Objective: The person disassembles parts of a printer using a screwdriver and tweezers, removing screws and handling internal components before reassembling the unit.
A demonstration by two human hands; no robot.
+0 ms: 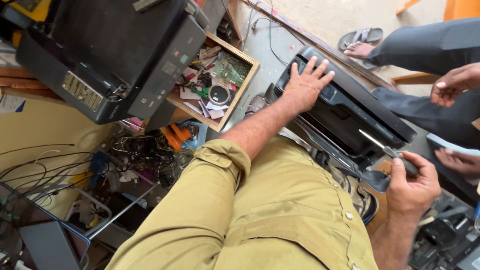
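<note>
The left hand (pixel 306 82) lies flat with fingers spread and loose on the near end of a black printer (pixel 345 107), which sits tilted across the person's lap rather than on any bench. The right hand (pixel 412 187) is clenched around the handle of a screwdriver (pixel 387 149) whose shaft points into the printer's open front. A second, larger black printer (pixel 110 55) rests on the workbench at the upper left, partly overhanging an open wooden drawer (pixel 216 82) crammed with a green circuit board, a tape roll and loose scraps. Below the drawer a tangle of cables (pixel 135 155) and orange parts crowds the floor. At the right edge another person's grey trouser legs, a sandalled foot (pixel 361 42) and two hands (pixel 455 82) press close to the printer's far side. The olive shirt sleeve (pixel 220 200) covers much of the lap and hides the printer's lower edge; the screwdriver tip cannot be made out, and the dark gear at the lower right corner is cut off.
</note>
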